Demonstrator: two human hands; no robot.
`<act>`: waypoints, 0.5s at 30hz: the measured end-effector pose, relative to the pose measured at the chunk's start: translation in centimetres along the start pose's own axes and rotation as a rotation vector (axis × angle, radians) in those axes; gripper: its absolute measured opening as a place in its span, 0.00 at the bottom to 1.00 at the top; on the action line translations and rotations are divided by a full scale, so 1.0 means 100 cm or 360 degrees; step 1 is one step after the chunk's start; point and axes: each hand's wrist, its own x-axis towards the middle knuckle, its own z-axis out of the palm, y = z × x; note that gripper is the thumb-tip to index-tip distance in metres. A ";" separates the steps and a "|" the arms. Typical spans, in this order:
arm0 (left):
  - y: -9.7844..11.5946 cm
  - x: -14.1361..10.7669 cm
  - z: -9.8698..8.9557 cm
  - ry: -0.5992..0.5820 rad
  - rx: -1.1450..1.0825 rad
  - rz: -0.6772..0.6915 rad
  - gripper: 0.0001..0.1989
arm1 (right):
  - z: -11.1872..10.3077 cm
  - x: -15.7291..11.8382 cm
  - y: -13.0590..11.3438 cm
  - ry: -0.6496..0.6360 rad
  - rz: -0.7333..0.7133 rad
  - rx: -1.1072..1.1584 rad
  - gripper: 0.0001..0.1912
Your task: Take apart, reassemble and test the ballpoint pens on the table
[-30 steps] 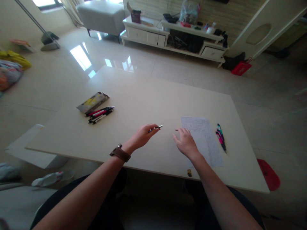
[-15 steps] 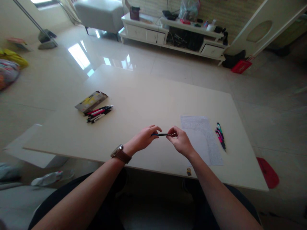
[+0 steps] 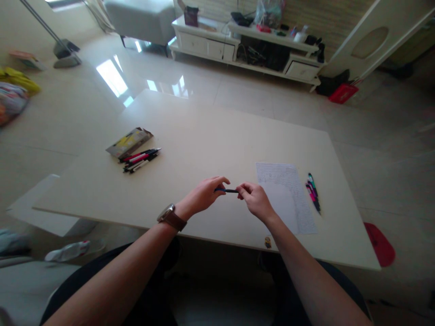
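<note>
Above the near middle of the white table, a slim dark pen with a blue part lies level between my hands. My left hand is closed on its blue end. At the other end, the fingers of my right hand pinch it, hiding its tip. A sheet of paper with handwriting lies beside and partly behind my right hand. Right of the paper rests a small group of pens, one with a green end. Several black, red and white pens lie at the left.
A grey and yellow box touches the left pens. A small yellow figure sits at the table's near edge by my right forearm. Beyond the table stand a white TV cabinet and a grey stool.
My right hand's fingers have closed in more tightly around the pen's end. My left hand and the pen have hardly moved.
</note>
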 end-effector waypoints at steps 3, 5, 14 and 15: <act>0.004 0.000 -0.001 -0.0004 -0.0003 0.0012 0.12 | 0.000 0.001 0.001 0.0125 -0.0049 0.0085 0.10; 0.005 -0.001 -0.002 -0.0004 -0.0014 0.0018 0.12 | 0.000 0.001 0.003 0.0089 0.0010 0.0138 0.16; 0.002 -0.001 -0.002 0.0007 0.0032 0.0018 0.12 | 0.001 0.002 0.004 0.0077 -0.0007 0.0118 0.14; 0.002 -0.001 -0.002 0.0005 0.0029 0.0019 0.12 | 0.001 0.002 0.004 0.0047 0.0024 0.0158 0.15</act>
